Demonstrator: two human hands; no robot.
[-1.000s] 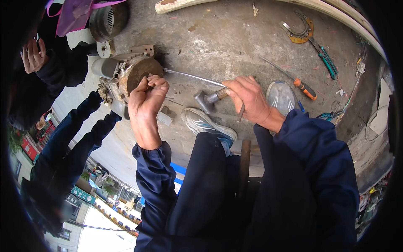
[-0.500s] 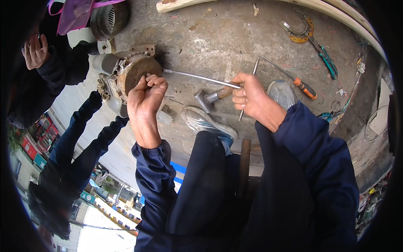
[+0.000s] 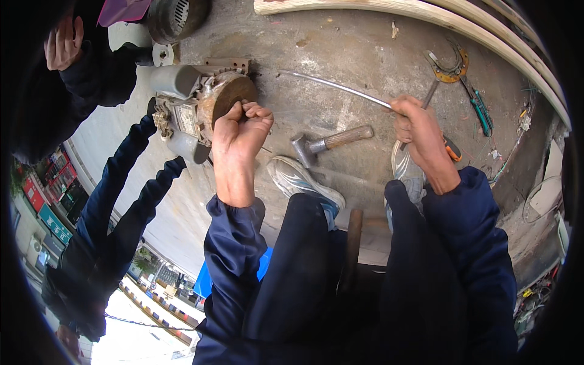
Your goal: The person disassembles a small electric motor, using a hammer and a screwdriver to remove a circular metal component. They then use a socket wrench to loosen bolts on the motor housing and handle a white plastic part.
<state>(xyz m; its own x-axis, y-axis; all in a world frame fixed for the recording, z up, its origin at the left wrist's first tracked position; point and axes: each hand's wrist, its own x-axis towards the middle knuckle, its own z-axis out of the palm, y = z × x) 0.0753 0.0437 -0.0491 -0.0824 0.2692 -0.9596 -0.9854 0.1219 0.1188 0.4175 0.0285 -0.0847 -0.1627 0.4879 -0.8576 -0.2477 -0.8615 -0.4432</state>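
A dirty electric motor (image 3: 187, 120) lies on its side at the left, its round brown end face (image 3: 226, 96) toward the right. Against that face my left hand (image 3: 242, 146) has its fingers curled together in a pinch; whatever they hold is hidden. My right hand (image 3: 418, 134) grips a T-handle wrench (image 3: 340, 87) where its long shaft meets the crossbar. The shaft slants up and left, and its tip hangs in the air, apart from the motor.
Between my shoes and the motor lies a hammer (image 3: 331, 142) with a wooden handle. An orange-handled screwdriver (image 3: 452, 149), green-handled pliers (image 3: 480, 114) and a yellow horseshoe-shaped part (image 3: 453, 70) are on the right. Wooden beams (image 3: 365, 8) cross the far side. Another person's hand (image 3: 64, 44) shows upper left.
My right hand has drawn the wrench rightward, and its tip has come away from the motor's face. My left hand stays pinched at the face. The whole view has shifted a little.
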